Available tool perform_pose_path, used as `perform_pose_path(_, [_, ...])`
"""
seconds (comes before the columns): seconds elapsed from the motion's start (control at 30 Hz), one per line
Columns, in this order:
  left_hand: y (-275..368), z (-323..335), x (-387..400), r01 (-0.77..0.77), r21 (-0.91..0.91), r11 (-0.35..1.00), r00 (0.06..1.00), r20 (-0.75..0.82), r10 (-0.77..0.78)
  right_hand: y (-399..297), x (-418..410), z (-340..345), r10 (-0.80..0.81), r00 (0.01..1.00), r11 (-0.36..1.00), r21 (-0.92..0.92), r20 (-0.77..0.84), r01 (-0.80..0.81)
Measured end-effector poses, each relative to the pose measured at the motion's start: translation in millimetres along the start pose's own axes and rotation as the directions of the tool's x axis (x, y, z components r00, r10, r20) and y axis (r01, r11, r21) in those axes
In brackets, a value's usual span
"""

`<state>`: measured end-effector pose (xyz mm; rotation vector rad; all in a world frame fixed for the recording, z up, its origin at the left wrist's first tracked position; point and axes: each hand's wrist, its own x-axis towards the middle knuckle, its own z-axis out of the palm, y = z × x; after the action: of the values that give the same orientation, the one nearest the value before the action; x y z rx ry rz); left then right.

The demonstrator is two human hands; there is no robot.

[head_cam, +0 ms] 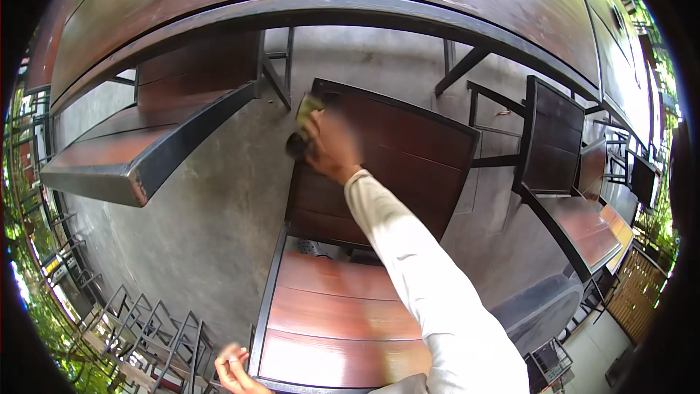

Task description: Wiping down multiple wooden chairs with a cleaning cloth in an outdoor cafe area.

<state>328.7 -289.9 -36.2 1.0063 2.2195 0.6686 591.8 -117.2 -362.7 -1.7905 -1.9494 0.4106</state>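
Note:
Before me stands a chair with a dark wooden backrest and a reddish slatted wooden seat, both in black frames. My right hand, blurred, is at the backrest's upper left edge and holds a yellowish-green cloth. A dark round thing shows just beside its fingers; I cannot tell what it is. At the bottom, my left hand is beside the seat's left frame corner, fingers partly bent, with nothing visible in it. The long white right sleeve crosses the seat.
A long wooden table with a metal edge runs across the top. Another wooden chair stands at left, more chairs at right. Metal frames lie lower left, a grey rounded panel lower right. The floor is grey concrete.

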Motion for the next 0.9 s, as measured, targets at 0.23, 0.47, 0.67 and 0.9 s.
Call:
perform_pose_path(0.23, [10,4,-1,0.037,0.046,0.998,0.999,-0.012,-0.037,144,-102,-81,0.528,0.731,0.698,-0.269,-0.434,-0.664])
perform_pose_path(0.47, [-1,4,0,0.01,0.034,0.999,1.0,-0.026,-0.009,125,-96,-45,0.613,0.453,0.521,-0.1,-0.647,-0.848])
perform_pose_path(0.67, [-4,0,3,0.013,-0.037,0.999,0.999,-0.05,-0.015,8,25,6,0.222,0.97,0.975,0.037,-0.097,-0.219])
perform_pose_path(0.9, [-11,-6,8,-0.007,-0.037,0.999,0.999,-0.032,0.006,53,-5,-23,0.129,0.979,0.988,-0.059,-0.16,-0.14])
